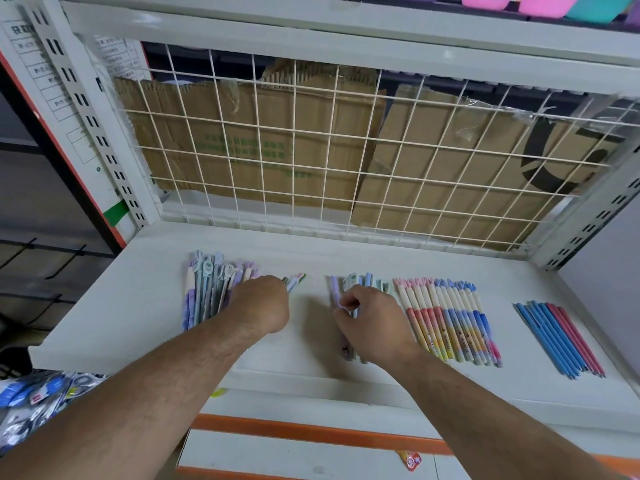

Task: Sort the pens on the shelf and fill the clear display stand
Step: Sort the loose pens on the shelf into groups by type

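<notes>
Both hands work at the middle of the shelf [138, 327]: the left hand [263, 304] curls round loose pens [295, 281] beside the pastel pile [207, 292]; the right hand [372, 325] pinches the middle bunch [362, 281]. Match patterns and square the tips before lifting. No clear display stand shows.

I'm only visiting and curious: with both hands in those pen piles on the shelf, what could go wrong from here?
The left hand grips a few pens whose ends poke out past its grip; one might slip loose. The right hand pinches pens in the middle pile, close beside the pink-and-blue row, so a nudge could scatter that tidy row.
</notes>
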Tool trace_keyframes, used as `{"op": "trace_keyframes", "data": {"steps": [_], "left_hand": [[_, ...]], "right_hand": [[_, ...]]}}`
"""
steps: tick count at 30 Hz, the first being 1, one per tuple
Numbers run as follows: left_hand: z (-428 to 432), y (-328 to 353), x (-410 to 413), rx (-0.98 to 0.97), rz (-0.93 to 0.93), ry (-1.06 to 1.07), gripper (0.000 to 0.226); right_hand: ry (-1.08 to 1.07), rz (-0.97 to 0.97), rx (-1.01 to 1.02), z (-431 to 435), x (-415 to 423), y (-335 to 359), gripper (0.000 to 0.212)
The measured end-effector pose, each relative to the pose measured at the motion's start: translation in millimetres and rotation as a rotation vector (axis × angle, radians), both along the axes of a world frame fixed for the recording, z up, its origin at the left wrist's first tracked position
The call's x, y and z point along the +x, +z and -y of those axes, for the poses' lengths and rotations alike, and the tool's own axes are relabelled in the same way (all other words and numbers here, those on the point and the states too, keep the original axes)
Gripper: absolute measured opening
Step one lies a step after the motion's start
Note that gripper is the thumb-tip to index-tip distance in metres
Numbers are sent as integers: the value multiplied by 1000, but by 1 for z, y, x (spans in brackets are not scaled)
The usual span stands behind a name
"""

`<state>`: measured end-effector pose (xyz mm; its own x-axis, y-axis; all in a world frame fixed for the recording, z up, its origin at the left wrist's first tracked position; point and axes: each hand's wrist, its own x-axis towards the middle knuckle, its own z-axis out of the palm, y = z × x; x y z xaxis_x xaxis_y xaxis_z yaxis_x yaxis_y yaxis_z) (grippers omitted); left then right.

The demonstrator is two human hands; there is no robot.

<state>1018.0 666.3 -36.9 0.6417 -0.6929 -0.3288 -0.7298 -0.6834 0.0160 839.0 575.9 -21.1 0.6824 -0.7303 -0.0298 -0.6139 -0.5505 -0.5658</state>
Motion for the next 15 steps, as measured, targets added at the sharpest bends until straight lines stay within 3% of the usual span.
{"op": "trace_keyframes", "data": {"steps": [2,5,9,11,13,15], "left_hand": [[0,3,-4,0,59,4,30],[2,6,-8,63,111,-40,33],[6,8,-3,-106,-40,48,22],[10,17,-4,-372,-359,238,10],[15,28,-13,-629,-832,424,9],[18,37,-23,-768,-1084,519,10]], "right_hand": [[0,7,6,1,-2,-1,11],[1,9,-11,1,-4,0,11],[-5,30,32,-1,-9,5,14],[-3,66,76,-2,-11,9,14],[6,142,174,-4,-12,14,15],[7,218,259,-4,-12,17,18]]}}
